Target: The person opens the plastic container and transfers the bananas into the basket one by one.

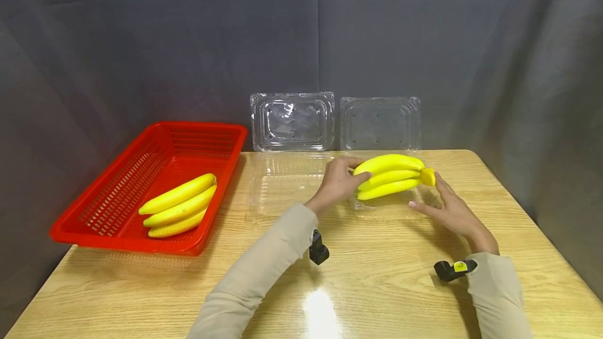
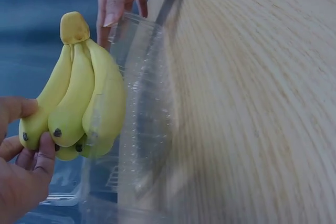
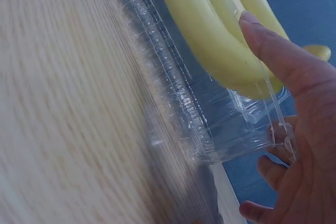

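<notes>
Right hand, fingers straight, rests against the near right edge of a clear plastic clamshell tray on the light wooden table. Left hand, fingers and thumb curled, grips the tip end of a yellow banana bunch, held over that tray. Left: red slotted plastic basket holding a second banana bunch. Far edge: two clear lids upright against grey cloth.

Head overhead — wrists close, sharing bananas
</notes>
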The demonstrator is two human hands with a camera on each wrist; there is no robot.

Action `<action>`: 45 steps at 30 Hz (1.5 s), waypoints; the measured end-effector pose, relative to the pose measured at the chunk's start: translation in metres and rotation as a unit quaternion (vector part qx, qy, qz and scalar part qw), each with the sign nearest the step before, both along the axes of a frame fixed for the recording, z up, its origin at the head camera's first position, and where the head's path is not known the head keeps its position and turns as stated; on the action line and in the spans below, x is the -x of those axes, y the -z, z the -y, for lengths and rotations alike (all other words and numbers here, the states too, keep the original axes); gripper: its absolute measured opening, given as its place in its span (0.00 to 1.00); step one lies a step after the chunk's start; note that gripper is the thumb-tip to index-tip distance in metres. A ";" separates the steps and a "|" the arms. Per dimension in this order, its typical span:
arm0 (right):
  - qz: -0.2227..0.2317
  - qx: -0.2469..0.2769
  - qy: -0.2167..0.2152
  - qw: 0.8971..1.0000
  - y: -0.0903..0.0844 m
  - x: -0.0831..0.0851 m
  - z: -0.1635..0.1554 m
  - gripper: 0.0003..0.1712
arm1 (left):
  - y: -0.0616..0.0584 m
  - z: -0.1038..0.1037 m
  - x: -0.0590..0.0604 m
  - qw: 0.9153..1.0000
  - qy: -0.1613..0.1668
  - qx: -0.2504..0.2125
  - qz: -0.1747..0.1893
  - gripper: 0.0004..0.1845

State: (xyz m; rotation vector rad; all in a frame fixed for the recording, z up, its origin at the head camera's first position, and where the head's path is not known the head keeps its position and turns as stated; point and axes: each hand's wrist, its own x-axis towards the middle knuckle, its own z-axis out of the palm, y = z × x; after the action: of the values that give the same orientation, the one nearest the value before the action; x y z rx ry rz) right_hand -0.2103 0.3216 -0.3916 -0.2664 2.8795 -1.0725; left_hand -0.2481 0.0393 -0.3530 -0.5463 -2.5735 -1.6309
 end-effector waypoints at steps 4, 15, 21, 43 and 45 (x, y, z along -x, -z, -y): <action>0.003 0.000 -0.002 1.000 -0.001 0.000 0.000 0.62 | -0.005 0.006 -0.003 1.000 -0.003 -0.015 -0.004 0.20; 0.011 0.004 -0.002 1.000 -0.002 -0.001 0.001 0.61 | -0.018 0.027 -0.006 0.999 -0.012 -0.019 -0.039 0.18; 0.009 0.002 -0.001 1.000 -0.001 -0.001 -0.001 0.61 | -0.022 0.037 -0.008 0.998 -0.031 -0.026 -0.039 0.19; -0.025 -0.047 -0.019 0.998 -0.014 0.006 0.004 0.60 | -0.054 0.081 -0.041 0.994 -0.046 -0.032 -0.095 0.21; -0.028 -0.058 -0.027 0.998 -0.015 0.008 0.005 0.60 | -0.056 0.087 -0.045 0.993 -0.046 -0.032 -0.106 0.21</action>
State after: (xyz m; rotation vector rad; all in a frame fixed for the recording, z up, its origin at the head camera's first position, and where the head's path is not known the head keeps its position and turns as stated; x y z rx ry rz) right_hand -0.2181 0.3170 -0.3764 -0.3715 2.9524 -0.9004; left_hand -0.2032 -0.0474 -0.2970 -0.5553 -2.3517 -1.5295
